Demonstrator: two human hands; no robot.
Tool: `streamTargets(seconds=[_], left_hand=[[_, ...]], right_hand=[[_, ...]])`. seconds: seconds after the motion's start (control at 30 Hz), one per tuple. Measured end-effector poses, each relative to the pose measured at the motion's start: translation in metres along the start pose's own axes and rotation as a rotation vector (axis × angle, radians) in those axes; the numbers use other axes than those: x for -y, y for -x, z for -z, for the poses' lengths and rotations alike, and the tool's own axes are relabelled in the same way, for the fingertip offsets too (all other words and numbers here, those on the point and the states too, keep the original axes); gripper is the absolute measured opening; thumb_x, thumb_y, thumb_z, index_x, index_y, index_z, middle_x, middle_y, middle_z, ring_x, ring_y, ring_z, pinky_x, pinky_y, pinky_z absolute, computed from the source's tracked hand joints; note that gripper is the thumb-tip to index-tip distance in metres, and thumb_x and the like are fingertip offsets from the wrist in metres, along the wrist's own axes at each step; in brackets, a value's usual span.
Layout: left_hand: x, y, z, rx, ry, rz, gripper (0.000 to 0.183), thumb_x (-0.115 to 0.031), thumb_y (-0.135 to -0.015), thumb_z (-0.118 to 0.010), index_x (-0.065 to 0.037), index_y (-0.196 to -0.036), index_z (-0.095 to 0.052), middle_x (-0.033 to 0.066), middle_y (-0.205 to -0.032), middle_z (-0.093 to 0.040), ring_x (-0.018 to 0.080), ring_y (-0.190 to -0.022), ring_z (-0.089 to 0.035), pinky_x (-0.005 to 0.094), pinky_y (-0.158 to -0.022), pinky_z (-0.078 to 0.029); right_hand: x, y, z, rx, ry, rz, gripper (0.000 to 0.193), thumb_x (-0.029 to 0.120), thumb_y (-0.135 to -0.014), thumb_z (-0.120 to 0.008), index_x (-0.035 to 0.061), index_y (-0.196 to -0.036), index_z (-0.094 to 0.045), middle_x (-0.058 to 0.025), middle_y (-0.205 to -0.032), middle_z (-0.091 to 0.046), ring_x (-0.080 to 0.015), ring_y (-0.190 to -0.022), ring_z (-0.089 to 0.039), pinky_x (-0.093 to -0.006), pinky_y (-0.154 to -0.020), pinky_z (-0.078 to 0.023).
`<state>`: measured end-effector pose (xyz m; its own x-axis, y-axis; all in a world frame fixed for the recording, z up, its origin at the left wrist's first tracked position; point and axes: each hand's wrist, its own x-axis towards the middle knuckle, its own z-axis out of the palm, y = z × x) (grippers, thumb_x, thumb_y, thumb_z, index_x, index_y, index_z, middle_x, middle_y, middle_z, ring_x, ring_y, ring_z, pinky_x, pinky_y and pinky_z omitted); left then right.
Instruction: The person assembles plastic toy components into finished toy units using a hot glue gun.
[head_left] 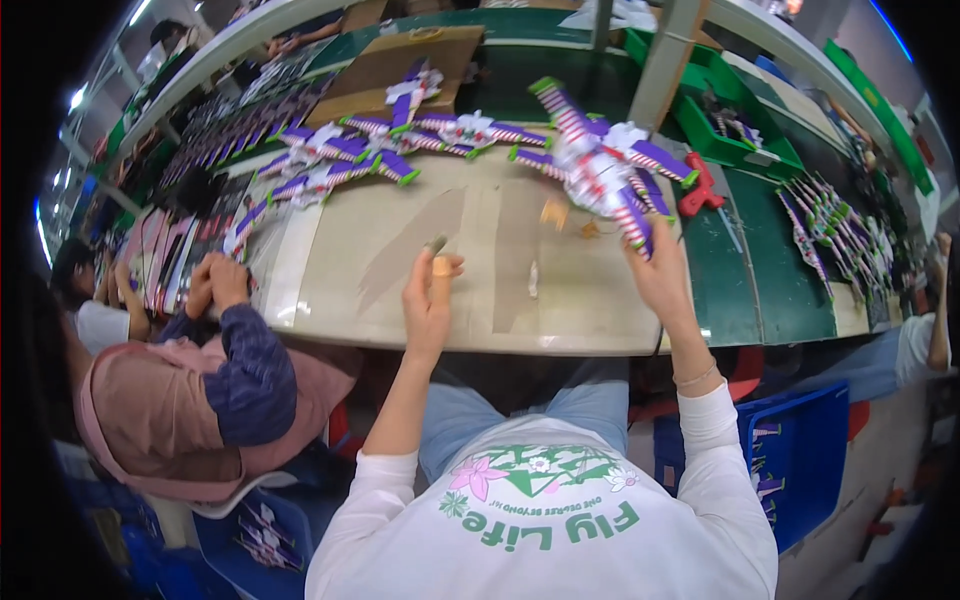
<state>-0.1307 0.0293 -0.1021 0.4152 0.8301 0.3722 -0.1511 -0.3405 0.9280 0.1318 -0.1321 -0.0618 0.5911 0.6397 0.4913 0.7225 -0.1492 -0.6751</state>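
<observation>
My right hand is closed around one striped wing of a toy winged jet pack. The toy has a white body, purple panels, red-and-white stripes and green tips, and is tilted up above the right part of the table. To the left, my left hand is raised over the table with its fingers drawn together. A tan wrap covers one of its fingers. A small dark greenish thing shows at the fingertips; I cannot make out what it is.
Similar winged toys lie in a row along the table's back left. A red tool lies right of the held toy, near a green bin. More toys are piled at far right. A co-worker sits on my left.
</observation>
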Motion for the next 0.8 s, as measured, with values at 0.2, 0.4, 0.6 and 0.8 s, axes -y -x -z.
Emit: streamTargets(seconds=[0.2,0.4,0.6,0.8], left_hand=[[0.018,0.004,-0.008,-0.028,-0.076,0.071,0.041,-0.019,-0.096,-0.057,0.005,-0.127,-0.045,0.005,-0.074,-0.06,0.0063,-0.068,-0.051,0.0241,-0.062,-0.043],[0.035,-0.015,-0.002,0.052,-0.028,0.163,0.037,-0.009,-0.092,-0.06,0.004,-0.126,-0.049,-0.0033,-0.065,-0.047,0.0033,-0.061,-0.041,0.023,-0.053,-0.034],[0.032,-0.028,0.027,0.174,-0.141,0.031,0.028,-0.007,-0.09,-0.062,0.005,-0.115,-0.059,-0.0011,-0.071,-0.057,0.0064,-0.067,-0.052,0.0244,-0.06,-0.043],[0.046,-0.018,-0.019,0.223,-0.564,-0.369,0.03,-0.032,-0.081,-0.066,-0.011,-0.102,-0.071,0.0078,-0.092,-0.063,0.0266,-0.097,-0.056,0.0436,-0.096,-0.036]], right_hand=[[0.045,0.04,-0.042,0.512,0.262,0.057,0.027,0.003,-0.078,-0.059,-0.0024,-0.1,-0.044,-0.0269,-0.077,-0.063,-0.0466,-0.073,-0.062,-0.0543,-0.067,-0.048],[0.025,0.038,-0.052,0.582,0.62,0.278,0.014,0.0,-0.082,-0.052,-0.0015,-0.095,-0.046,-0.0222,-0.075,-0.063,-0.0367,-0.069,-0.067,-0.044,-0.06,-0.053],[0.039,0.013,-0.066,0.62,0.591,0.514,0.012,-0.001,-0.083,-0.051,-0.0024,-0.095,-0.047,-0.021,-0.076,-0.062,-0.0353,-0.07,-0.066,-0.0416,-0.061,-0.054],[0.01,0.034,-0.051,0.724,0.452,0.256,0.039,0.002,-0.086,-0.051,-0.0086,-0.122,-0.044,-0.0293,-0.088,-0.063,-0.0458,-0.084,-0.062,-0.0505,-0.07,-0.048]])
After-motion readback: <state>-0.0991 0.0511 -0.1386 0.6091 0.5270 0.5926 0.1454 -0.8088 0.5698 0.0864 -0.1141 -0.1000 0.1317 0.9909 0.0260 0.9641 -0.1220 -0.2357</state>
